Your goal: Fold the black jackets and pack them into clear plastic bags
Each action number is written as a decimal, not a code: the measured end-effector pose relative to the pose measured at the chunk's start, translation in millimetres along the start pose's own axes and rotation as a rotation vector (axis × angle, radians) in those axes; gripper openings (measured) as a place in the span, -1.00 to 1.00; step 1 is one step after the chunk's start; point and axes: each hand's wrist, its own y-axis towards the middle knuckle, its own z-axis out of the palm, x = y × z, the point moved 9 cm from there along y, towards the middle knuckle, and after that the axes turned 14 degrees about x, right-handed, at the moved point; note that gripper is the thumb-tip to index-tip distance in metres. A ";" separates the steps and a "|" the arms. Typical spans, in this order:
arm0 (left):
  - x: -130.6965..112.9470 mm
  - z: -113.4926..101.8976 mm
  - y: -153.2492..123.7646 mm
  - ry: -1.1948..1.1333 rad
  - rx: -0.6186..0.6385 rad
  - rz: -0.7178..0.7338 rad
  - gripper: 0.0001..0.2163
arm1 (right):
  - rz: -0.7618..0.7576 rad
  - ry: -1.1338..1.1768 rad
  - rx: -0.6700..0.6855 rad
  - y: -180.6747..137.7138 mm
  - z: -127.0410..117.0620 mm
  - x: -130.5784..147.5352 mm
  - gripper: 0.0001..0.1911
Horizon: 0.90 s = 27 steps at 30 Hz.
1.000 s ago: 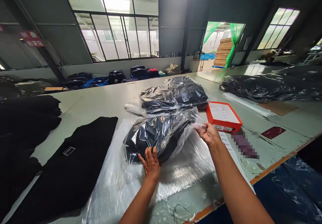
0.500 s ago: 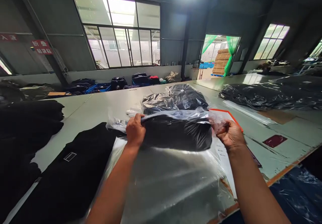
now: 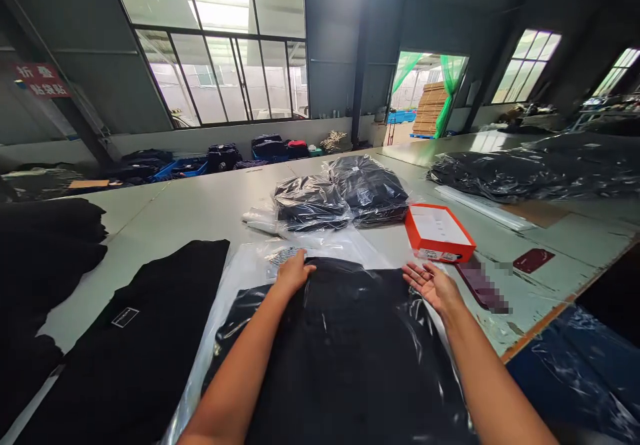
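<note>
A black folded garment in a clear plastic bag [image 3: 360,358] lies flat in front of me on the table. At its upper left edge, my left hand [image 3: 293,275] rests on the plastic, with its thumb apart from the fingers and no grip showing. My right hand [image 3: 435,285] is at the upper right corner, palm turned inward and fingers spread. Beneath the bagged garment, sheets of clear plastic [image 3: 245,252] show at the left and top. Beside it on the left lies a black garment [image 3: 155,325] with a small rectangular label.
Two bagged dark bundles [image 3: 367,188] sit beyond my hands. Right of them are an orange-red box [image 3: 443,232] with white paper inside, a phone-shaped dark red item [image 3: 483,288] and a dark red tag [image 3: 534,260]. More bagged black garments [image 3: 500,175] lie farther right; black cloth [image 3: 45,252] is piled at left.
The bagged garment, earlier raised as a folded bundle between both hands, now lies spread flat toward me. My right hand has let go of the plastic and its fingers have opened. The view shifted slightly.
</note>
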 end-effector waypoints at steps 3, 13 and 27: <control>-1.2 30.1 12.6 0.077 0.038 0.057 -0.54 | 0.033 -0.409 -0.025 9.2 -9.3 -26.2 -0.88; 46.0 138.4 33.9 0.201 0.348 0.048 -0.36 | 0.088 -1.924 0.411 8.8 61.9 -127.7 -0.35; 9.8 128.2 97.2 0.154 0.230 0.177 -0.54 | 0.037 -1.905 0.481 82.6 134.5 -164.2 -0.39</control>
